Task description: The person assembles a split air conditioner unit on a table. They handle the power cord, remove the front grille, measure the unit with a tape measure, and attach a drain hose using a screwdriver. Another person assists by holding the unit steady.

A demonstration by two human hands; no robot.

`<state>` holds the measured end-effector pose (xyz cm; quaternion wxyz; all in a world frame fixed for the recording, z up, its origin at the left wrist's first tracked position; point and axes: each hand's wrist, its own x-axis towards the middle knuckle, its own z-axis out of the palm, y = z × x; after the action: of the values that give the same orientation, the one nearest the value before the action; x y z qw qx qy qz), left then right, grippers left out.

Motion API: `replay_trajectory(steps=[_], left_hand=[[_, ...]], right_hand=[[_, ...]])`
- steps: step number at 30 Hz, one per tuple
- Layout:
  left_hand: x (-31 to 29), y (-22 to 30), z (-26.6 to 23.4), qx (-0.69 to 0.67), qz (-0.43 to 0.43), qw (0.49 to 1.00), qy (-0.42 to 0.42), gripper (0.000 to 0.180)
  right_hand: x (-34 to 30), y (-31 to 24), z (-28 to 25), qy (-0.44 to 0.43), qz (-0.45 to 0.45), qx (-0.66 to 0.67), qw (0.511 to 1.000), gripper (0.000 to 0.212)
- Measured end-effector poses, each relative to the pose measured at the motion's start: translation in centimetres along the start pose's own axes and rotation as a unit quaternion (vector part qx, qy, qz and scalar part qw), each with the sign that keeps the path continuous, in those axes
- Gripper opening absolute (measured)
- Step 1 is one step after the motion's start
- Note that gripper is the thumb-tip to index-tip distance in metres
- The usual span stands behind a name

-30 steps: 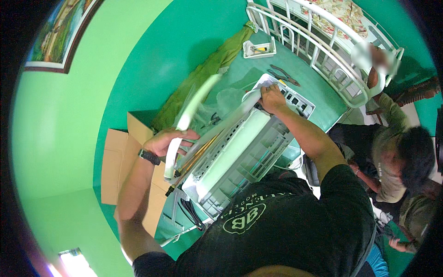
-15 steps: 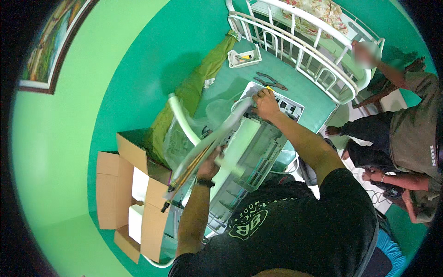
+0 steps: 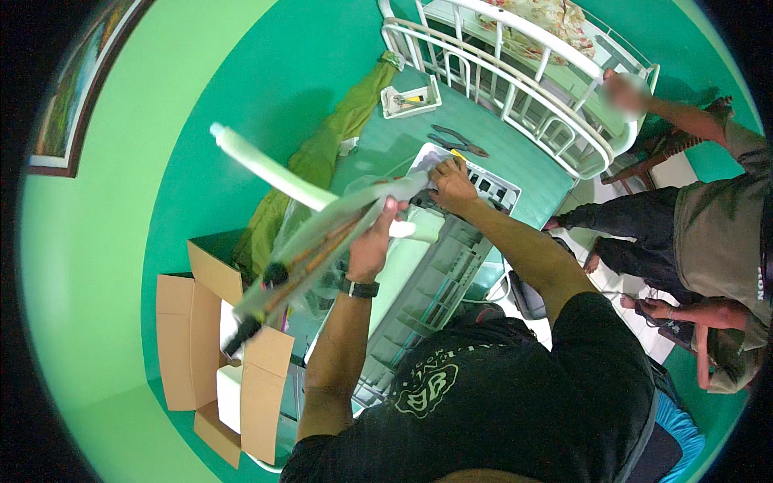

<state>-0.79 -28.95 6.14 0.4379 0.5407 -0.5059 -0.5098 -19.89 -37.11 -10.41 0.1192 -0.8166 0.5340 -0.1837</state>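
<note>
Under my arms lies a long white-and-grey indoor air conditioner unit [image 3: 415, 322], its finned, slotted side showing. A bundle of copper pipes in pale foam sleeving [image 3: 334, 229] slants from its far end toward the lower left, its black-tipped ends [image 3: 243, 334] raised and blurred. My left hand [image 3: 373, 245], with a dark wristband, is closed round this bundle. A thick white hose [image 3: 266, 167] sticks out to the upper left beside it. My right hand [image 3: 452, 187] has its fingers curled at the bundle's far end, against the unit; what the fingertips grip is partly hidden.
Past the unit lie pliers [image 3: 459, 142] and a white tray [image 3: 411, 98] with small items on the green mattress [image 3: 366, 145]. White bed rails [image 3: 515, 76] stand behind. An open cardboard box [image 3: 181, 338] is at left. At right are people, one hand [image 3: 624, 90] on the rail.
My left hand has lifted the pipe bundle, bringing its black ends closer and lower in view. The white hose has swung up and left. My right hand stays at the far end.
</note>
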Motion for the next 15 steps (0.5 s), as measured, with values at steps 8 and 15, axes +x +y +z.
replay_trajectory(steps=[8,15], left_hand=[[4.2,2.8,1.9,-0.014,-0.016,0.999,-0.046,0.037],[4.5,-3.2,-3.0,0.161,0.159,0.968,-0.112,0.055]], right_hand=[[0.2,1.0,-0.2,-0.023,0.017,-0.010,1.000,0.049],[1.3,2.5,-2.7,-0.129,-0.014,0.042,0.991,0.063]])
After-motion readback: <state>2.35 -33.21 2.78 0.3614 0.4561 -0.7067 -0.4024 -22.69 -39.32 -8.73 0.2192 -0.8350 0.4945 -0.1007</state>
